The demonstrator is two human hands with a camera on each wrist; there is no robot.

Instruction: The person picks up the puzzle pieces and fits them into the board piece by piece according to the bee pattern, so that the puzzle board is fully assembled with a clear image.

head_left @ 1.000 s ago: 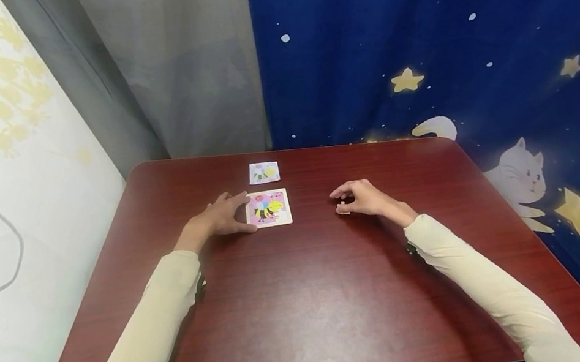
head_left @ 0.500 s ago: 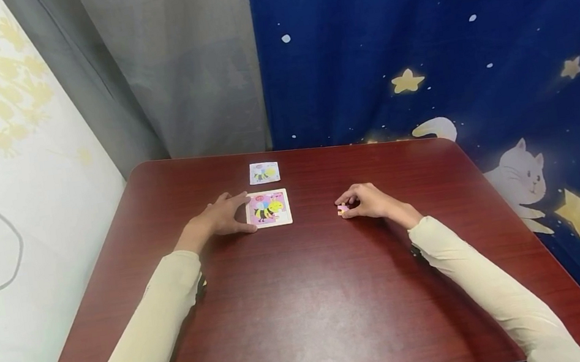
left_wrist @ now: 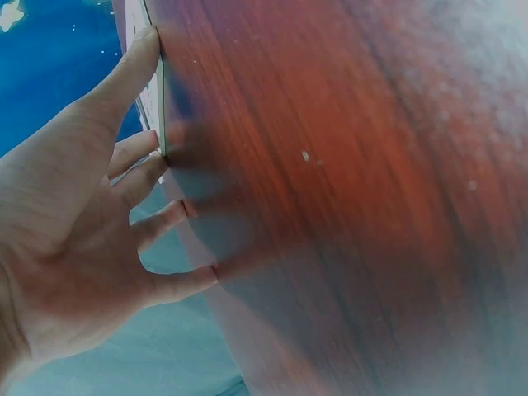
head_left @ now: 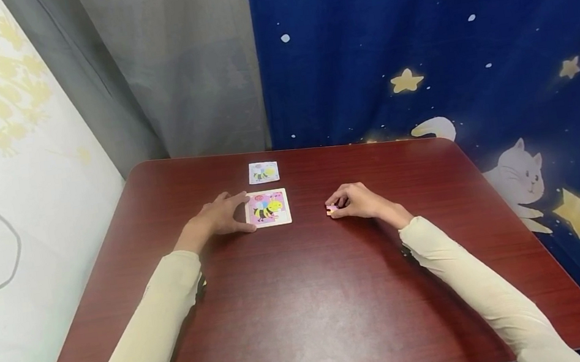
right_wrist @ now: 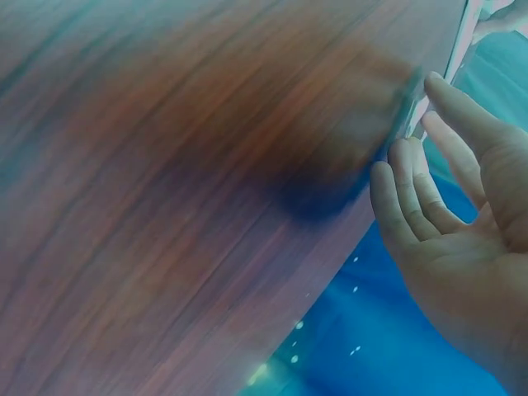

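A square wooden jigsaw puzzle board (head_left: 270,224) with a bee picture lies on the table; a pale gap shows at its lower right. My left hand (head_left: 219,215) rests at the board's left side, thumb at the near corner and index finger at the far corner, fingers fairly straight. In the left wrist view, that hand's (left_wrist: 91,198) thumb and fingertips touch the board's edge (left_wrist: 162,107). To the right of the board, my right hand (head_left: 358,201) pinches a pink puzzle piece (head_left: 332,209) between thumb and fingers. The right wrist view shows the hand (right_wrist: 462,190) largely hiding the piece.
A bee picture card (head_left: 263,172) lies just beyond the board. Everything sits on a dark red wooden table (head_left: 307,302) with rounded corners. Grey and blue star-patterned curtains (head_left: 340,62) hang behind it, and a white patterned wall (head_left: 9,121) stands at the left.
My right hand has taken up the puzzle piece, turned its pink side into view and shifted a little left towards the board. The left hand and board stay put.
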